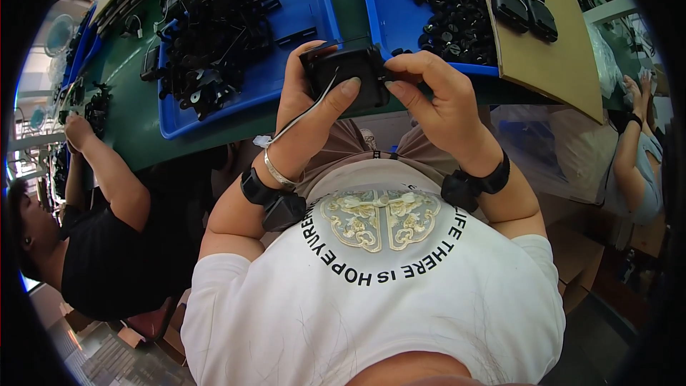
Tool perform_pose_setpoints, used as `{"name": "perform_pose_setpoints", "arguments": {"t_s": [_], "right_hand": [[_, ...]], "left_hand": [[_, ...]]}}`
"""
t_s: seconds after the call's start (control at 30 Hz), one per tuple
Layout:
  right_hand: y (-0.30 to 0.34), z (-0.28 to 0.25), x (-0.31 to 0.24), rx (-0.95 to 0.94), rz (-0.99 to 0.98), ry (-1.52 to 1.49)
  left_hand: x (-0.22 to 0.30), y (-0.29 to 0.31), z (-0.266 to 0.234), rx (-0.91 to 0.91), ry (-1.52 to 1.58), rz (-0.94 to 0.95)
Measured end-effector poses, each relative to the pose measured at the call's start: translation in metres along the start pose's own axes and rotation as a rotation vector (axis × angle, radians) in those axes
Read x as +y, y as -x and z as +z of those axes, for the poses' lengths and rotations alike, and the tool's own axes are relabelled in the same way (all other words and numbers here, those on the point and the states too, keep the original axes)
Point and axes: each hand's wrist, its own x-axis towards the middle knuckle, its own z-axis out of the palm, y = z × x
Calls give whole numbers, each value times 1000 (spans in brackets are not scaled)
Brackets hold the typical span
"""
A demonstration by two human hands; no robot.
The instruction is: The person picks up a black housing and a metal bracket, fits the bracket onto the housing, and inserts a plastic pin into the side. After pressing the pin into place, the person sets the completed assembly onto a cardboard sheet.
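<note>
Evidently, the black housing (369, 78) is held in the air between the person's 2 hands, near the front edge of the green bench (136, 129). The left hand (307, 111) is clamped on it, thumb laid across its face and fingers around its left side. The right hand (443, 100) has its thumb and index finger close together at the right edge; whether they pinch that edge, a small part or nothing, I cannot tell.

The likeliest trouble is the thin cable (294, 124): it passes by the left thumb and over the wrist, its white connector (261, 141) hanging loose near the bracelet (277, 169), so a turn of that wrist could snag or strain it. A hard push from the right could also twist the housing out of the left grip, as that thumb bears on 1 side only.

The housing's broad face points up toward the head; its long axis seems to run left to right, slightly tilted. Which end is its front stays unclear.
</note>
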Motion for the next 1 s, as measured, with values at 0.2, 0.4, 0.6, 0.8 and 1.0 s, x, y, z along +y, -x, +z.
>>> {"name": "perform_pose_setpoints", "arguments": {"t_s": [0.2, 0.4, 0.6, 0.8, 1.0], "right_hand": [[5, -11, 4, -201, 224, 173], [6, 5, -6, 59, 147, -11], [4, -3, -3, -119, 204, 30], [6, -11, 5, -329, 275, 311], [3, -9, 3, -212, 281, 192]], "left_hand": [[-4, 0, 1, -31, -59, 47], [-2, 0, 2, -5, -4, 12], [-4, -4, -1, -1, -38, 13], [-2, -1, 4, -22, -32, -4], [-3, -3, 4, -4, -24, -6]]}}
